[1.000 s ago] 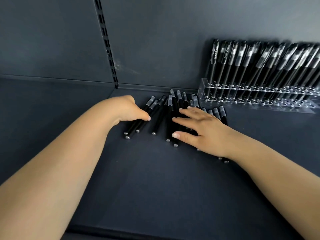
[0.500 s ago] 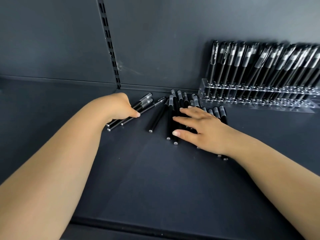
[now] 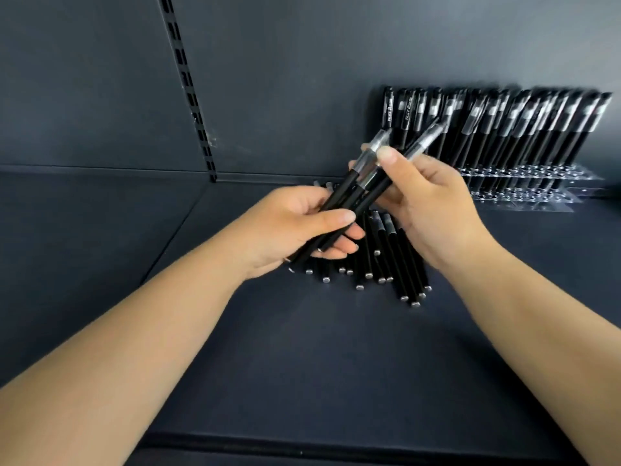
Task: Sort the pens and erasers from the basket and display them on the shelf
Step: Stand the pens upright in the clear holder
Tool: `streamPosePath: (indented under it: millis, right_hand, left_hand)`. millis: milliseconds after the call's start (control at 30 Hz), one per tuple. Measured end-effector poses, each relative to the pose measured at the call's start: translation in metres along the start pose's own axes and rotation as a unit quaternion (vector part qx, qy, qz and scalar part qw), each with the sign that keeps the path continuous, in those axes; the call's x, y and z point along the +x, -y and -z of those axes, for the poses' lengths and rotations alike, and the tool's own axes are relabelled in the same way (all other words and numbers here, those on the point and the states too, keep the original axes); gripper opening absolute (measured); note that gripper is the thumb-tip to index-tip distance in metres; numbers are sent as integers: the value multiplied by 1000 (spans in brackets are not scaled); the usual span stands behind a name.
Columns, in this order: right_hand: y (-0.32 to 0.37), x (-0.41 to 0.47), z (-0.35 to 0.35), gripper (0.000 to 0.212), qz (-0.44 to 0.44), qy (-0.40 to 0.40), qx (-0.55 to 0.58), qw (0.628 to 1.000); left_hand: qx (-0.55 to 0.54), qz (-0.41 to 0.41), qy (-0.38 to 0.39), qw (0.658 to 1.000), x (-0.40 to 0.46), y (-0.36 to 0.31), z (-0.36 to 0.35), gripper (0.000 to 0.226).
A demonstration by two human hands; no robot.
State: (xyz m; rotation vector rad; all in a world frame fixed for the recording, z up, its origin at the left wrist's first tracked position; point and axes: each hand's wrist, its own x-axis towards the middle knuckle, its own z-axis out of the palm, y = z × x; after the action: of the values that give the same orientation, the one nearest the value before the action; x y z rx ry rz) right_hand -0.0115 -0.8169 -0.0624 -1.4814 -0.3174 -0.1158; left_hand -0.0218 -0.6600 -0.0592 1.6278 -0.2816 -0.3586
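Centre frame, above the shelf (image 3: 302, 348): a few black pens (image 3: 366, 183) held as a bundle, long axis diagonal, clear caps toward upper right, butt ends toward lower left; left hand (image 3: 295, 227) curled round the lower barrels; right hand (image 3: 426, 203) pinching the bundle near the caps, thumb on top; loose pens (image 3: 386, 260) lie beneath the hands, metal ends toward the viewer; right of frame, an acrylic rack (image 3: 524, 186) holds pens upright against the back wall.

Three black pens (image 3: 366, 186) tilt above the shelf (image 3: 302, 348) — a loose pile of pens (image 3: 386, 260) lies below.
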Motion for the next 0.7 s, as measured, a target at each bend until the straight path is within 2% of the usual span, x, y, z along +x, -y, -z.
streamPosePath:
  millis: [67, 167, 300, 367, 433, 500, 533, 633, 700]
  right_hand:
    - [5, -3, 3, 19, 22, -2, 20, 1000]
    - [11, -10, 5, 24, 14, 34, -11, 999]
    - [8, -17, 2, 28, 20, 48, -43, 998]
    - [4, -20, -2, 41, 18, 64, -94, 993]
    - [0, -21, -2, 64, 6, 90, -129, 988]
    - [-1, -19, 0, 69, -1, 113, -140, 984]
    - [-1, -17, 1, 61, -5, 125, -139, 982]
    - [3, -17, 7, 15, -11, 122, -80, 989]
    - [5, -17, 14, 12, -7, 117, -54, 992]
  left_hand:
    - [3, -26, 12, 1000, 1, 5, -12, 15]
    - [53, -44, 36, 997, 1, 11, -18, 18]
    - [42, -32, 43, 998, -1, 17, -18, 20]
    - [59, -32, 49, 997, -3, 20, -17, 18]
    - [57, -26, 55, 996, -4, 23, -16, 16]
    - [42, -22, 60, 997, -4, 24, -16, 16]
    - [32, -22, 61, 997, -3, 24, -16, 16]
    - [-24, -20, 52, 998, -1, 19, -16, 16]
    - [-65, -19, 43, 997, 1, 14, -16, 23]
